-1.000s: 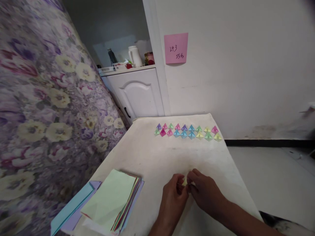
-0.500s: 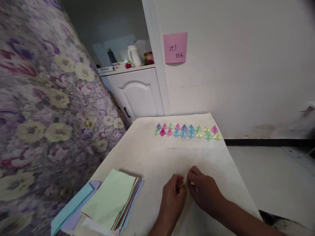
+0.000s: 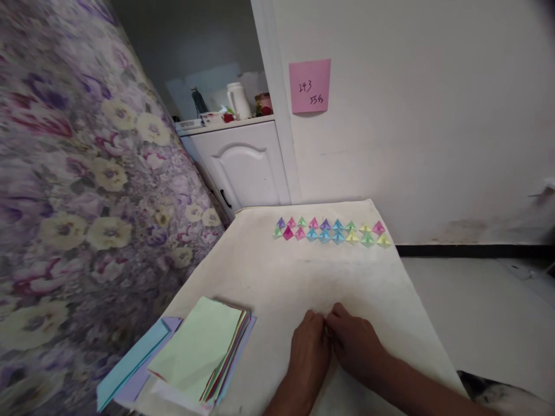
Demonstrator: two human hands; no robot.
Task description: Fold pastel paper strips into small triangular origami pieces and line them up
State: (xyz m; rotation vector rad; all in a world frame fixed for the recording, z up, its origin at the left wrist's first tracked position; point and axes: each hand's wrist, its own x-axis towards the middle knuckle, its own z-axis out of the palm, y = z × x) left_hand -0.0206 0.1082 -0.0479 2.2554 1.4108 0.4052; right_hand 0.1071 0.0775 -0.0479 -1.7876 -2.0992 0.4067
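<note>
My left hand [image 3: 309, 345] and my right hand [image 3: 353, 345] meet over the near part of the cloth-covered table [image 3: 277, 283]. Both are closed, with fingertips pinched together and touching. Between them is a small piece of yellow paper, now almost wholly hidden by the fingers; its folds cannot be made out. Beyond the hands, two rows of small folded paper pieces [image 3: 324, 235] in pink, purple, blue, green and yellow lie along the table's far side. To the left of my hands rests a stack of coloured paper sheets [image 3: 202, 344], pale green on top.
Blue and purple paper [image 3: 132, 364] lies at the table's left edge, beside a floral curtain [image 3: 99, 231]. A white cabinet [image 3: 247, 164] with a white jug [image 3: 239, 101] on it stands behind. A pink note [image 3: 310, 86] is stuck on the wall.
My hands have drawn closer together and the fingers have curled in, covering the yellow paper that showed between them. The view has shifted slightly; the rows and the stack stay put.
</note>
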